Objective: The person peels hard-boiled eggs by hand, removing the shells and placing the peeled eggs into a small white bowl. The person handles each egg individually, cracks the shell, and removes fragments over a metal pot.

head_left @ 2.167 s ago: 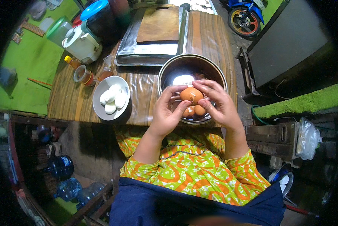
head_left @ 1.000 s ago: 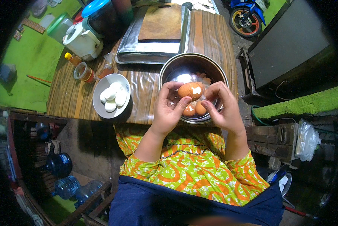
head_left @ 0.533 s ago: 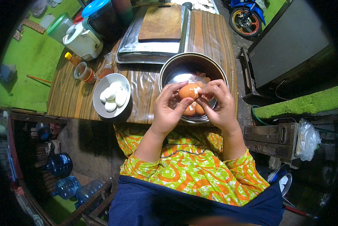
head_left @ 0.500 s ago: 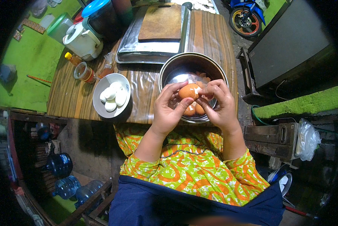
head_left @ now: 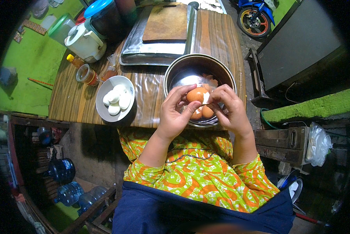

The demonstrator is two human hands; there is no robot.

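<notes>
A brown egg (head_left: 196, 94) is held by my left hand (head_left: 172, 114), thumb below and fingertips above. White shows at its right end, where the shell is broken. There my right hand (head_left: 232, 110) pinches a bit of eggshell (head_left: 206, 98) between thumb and fingers. Both hands are over the near part of a metal pot (head_left: 231, 75). Inside it lie more brown eggs (head_left: 207, 112) just below my hands, and loose shell pieces (head_left: 212, 82) farther back. To the left, a white bowl (head_left: 101, 112) holds several peeled eggs (head_left: 124, 101).
An upturned metal tray (head_left: 155, 58) with a wooden cutting board (head_left: 166, 23) on it lies behind the pot. A plastic cup (head_left: 87, 75), a yellow-capped bottle (head_left: 75, 60) and a white jug (head_left: 86, 45) stand at the left of the wood-patterned table (head_left: 217, 35).
My right hand has pulled slightly right, away from the egg, and a white opening now shows at the egg's right end. The left hand stays nearly in place.
</notes>
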